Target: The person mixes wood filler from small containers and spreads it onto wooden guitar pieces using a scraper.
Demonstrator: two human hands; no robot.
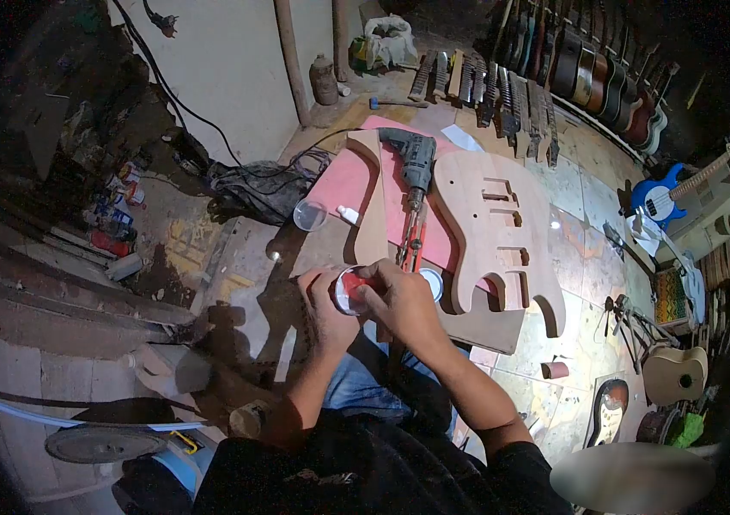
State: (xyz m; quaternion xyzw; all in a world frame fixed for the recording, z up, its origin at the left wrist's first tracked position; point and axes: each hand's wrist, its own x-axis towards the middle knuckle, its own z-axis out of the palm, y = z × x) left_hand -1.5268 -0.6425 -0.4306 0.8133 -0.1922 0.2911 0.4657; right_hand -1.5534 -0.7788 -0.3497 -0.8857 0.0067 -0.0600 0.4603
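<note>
Red-and-white round container (tin or lid, hard to tell) is sitting near frame centre, between 2 bare hands. Left hand is cupping its left side; right hand is pinching its right edge, thumb lying toward the red face. Drill is lying above, pale guitar body to the right of centre. Judgement: doing this well is calling for firm left-hand bracing, even right-hand pressure and a level rim.
</note>
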